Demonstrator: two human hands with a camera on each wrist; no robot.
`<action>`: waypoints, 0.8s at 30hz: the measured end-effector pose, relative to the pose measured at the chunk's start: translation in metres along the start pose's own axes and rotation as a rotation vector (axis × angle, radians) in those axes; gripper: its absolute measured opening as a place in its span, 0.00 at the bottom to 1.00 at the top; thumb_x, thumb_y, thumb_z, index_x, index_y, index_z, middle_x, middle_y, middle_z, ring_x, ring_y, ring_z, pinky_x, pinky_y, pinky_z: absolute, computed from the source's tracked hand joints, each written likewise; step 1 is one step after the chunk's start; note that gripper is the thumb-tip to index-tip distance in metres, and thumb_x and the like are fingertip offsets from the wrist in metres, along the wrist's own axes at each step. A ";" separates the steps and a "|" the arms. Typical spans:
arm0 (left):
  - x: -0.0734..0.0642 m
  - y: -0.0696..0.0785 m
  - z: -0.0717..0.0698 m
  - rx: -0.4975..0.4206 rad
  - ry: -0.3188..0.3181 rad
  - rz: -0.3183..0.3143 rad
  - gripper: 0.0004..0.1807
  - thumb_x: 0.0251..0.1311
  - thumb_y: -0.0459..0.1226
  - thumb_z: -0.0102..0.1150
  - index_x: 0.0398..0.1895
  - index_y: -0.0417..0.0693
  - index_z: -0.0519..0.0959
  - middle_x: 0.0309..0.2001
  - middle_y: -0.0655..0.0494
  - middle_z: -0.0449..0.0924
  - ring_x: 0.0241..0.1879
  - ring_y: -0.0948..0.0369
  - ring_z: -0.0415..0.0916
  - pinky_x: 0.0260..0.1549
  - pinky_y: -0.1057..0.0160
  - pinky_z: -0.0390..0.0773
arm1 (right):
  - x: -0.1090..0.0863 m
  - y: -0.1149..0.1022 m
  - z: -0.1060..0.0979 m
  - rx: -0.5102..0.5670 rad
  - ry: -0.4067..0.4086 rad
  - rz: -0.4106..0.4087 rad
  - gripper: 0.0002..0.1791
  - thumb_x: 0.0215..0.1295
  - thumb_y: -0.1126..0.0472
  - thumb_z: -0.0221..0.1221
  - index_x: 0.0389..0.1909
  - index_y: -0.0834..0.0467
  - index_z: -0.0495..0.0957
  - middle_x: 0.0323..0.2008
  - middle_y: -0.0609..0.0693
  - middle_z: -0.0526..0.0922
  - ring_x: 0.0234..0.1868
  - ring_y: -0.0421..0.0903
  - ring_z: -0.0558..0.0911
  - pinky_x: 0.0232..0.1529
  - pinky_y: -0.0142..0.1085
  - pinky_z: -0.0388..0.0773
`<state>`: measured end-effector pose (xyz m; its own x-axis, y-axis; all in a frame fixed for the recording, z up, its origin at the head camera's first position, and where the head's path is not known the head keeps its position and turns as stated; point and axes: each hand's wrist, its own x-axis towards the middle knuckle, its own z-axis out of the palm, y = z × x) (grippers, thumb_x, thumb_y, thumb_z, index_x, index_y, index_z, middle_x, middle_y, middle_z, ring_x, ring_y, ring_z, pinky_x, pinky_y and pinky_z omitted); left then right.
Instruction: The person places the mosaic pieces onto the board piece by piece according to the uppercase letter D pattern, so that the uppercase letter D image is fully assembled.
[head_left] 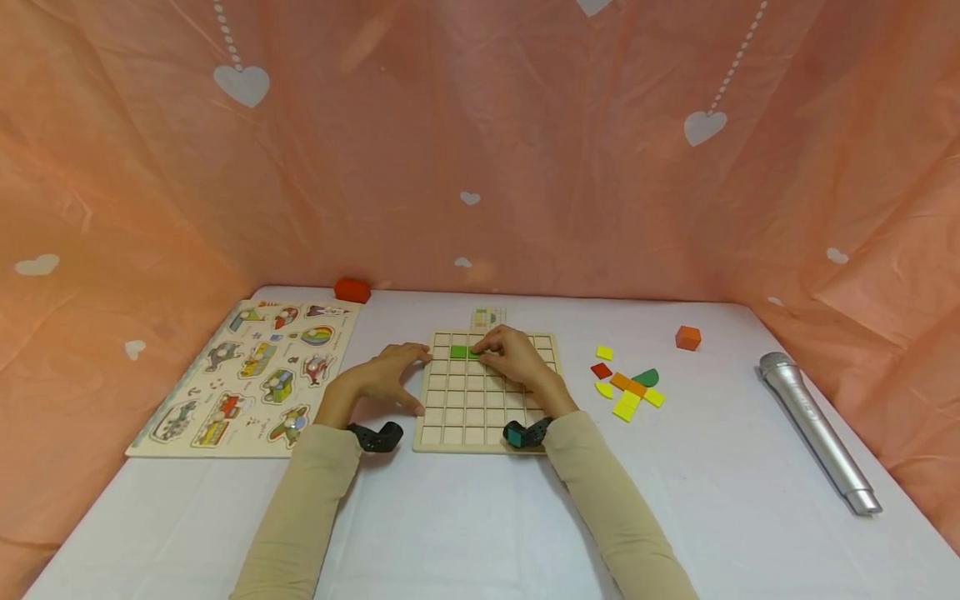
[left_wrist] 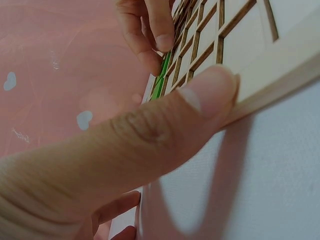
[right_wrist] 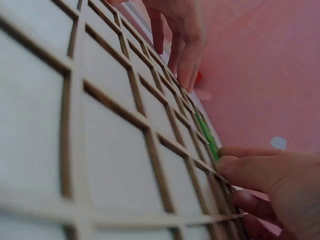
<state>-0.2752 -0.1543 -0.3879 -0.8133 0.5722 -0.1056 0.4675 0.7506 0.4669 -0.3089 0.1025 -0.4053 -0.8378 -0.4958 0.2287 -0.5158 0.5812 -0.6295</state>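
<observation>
A wooden grid board (head_left: 454, 443) lies flat on the table, with one green square tile (head_left: 458, 352) set in a cell near its far edge. My right hand (head_left: 517, 358) reaches over the board and pinches a second green tile (head_left: 473, 354) at the cell just to the right, fingertips covering most of it. In the right wrist view thumb and forefinger meet at the green strip (right_wrist: 206, 132). My left hand (head_left: 386, 375) rests at the board's left edge, fingers and thumb spread. Its thumb (left_wrist: 210, 92) touches the frame's side in the left wrist view.
A small pattern card (head_left: 489, 317) lies behind the board. Right of it are loose pieces: yellow squares (head_left: 626, 406), a red tile (head_left: 602, 372), a green half-round (head_left: 647, 377). Farther right are an orange cube (head_left: 687, 337) and a silver microphone (head_left: 821, 433). A picture puzzle (head_left: 247, 375) lies left.
</observation>
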 end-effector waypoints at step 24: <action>-0.001 0.001 0.001 -0.012 -0.001 -0.025 0.48 0.39 0.47 0.74 0.65 0.41 0.64 0.69 0.43 0.56 0.68 0.44 0.49 0.66 0.44 0.51 | -0.067 0.036 -0.095 -0.040 0.129 -0.053 0.11 0.60 0.66 0.59 0.44 0.61 0.81 0.42 0.54 0.81 0.41 0.49 0.78 0.45 0.46 0.79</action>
<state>-0.2740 -0.1540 -0.3880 -0.8243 0.5538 -0.1176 0.4434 0.7606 0.4743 -0.2883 0.2178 -0.3726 -0.8238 -0.4412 0.3560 -0.5647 0.5831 -0.5841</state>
